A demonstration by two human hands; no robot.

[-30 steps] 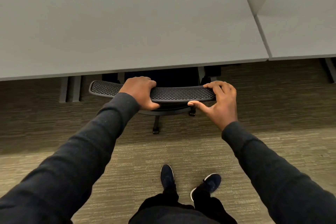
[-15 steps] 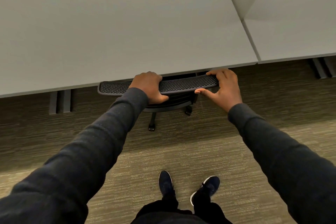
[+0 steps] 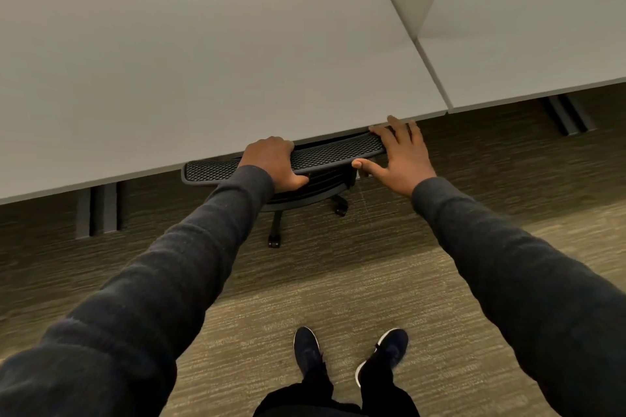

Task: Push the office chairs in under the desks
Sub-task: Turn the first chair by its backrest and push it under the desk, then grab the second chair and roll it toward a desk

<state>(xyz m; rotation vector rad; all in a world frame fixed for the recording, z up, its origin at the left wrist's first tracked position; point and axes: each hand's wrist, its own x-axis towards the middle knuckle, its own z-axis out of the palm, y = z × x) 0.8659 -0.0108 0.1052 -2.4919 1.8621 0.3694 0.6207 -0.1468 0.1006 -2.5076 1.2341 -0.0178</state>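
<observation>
Under the front edge of the white desk (image 3: 203,78), the left hand (image 3: 274,162) curls closed over the mesh top of the office chair backrest (image 3: 335,152), which sits tucked against that edge, while the right hand (image 3: 401,156) rests spread-fingered on its right end.

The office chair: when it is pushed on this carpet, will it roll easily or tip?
The office chair probably rolls readily: castors show under it. The carpet may add some drag. Tipping seems unlikely, since the left hand and right hand push at both sides of the backrest.
</observation>
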